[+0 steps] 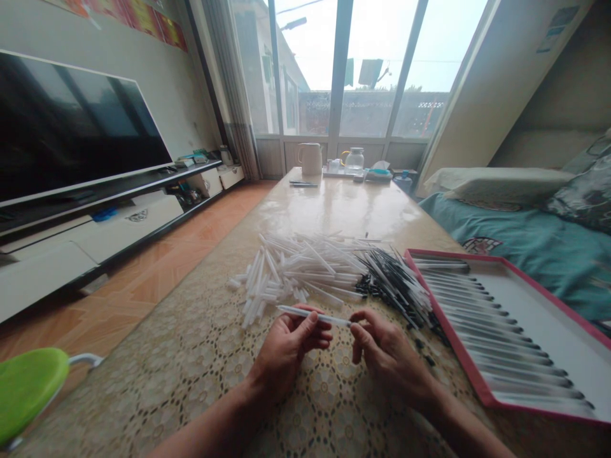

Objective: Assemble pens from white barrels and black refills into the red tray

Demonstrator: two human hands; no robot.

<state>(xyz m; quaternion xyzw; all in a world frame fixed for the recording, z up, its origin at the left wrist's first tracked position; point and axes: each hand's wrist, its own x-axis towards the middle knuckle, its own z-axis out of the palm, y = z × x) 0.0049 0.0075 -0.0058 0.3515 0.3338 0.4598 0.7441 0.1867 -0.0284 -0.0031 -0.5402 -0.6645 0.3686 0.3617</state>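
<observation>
My left hand [298,334] is closed round a slim white pen [312,315], its tapered tip pointing left. At the pen's other end, the thumb and forefinger of my right hand [382,346] are pinched together; a small dark piece shows there, partly hidden by the fingers. Just beyond my hands lies a loose heap of translucent white pen barrels [305,264]. To its right are a bundle of thin dark refills [394,280] and some small black end plugs [367,286]. Finished-looking pens [496,337] with black ends lie in rows inside a red-rimmed box [477,388].
The long table has a patterned cover [191,356]. At its far end stand a beige kettle [311,159], a glass jug [354,161] and a tissue pack [379,172]. A green stool [33,388] is at the left, a teal-covered bed or sofa [539,235] at the right.
</observation>
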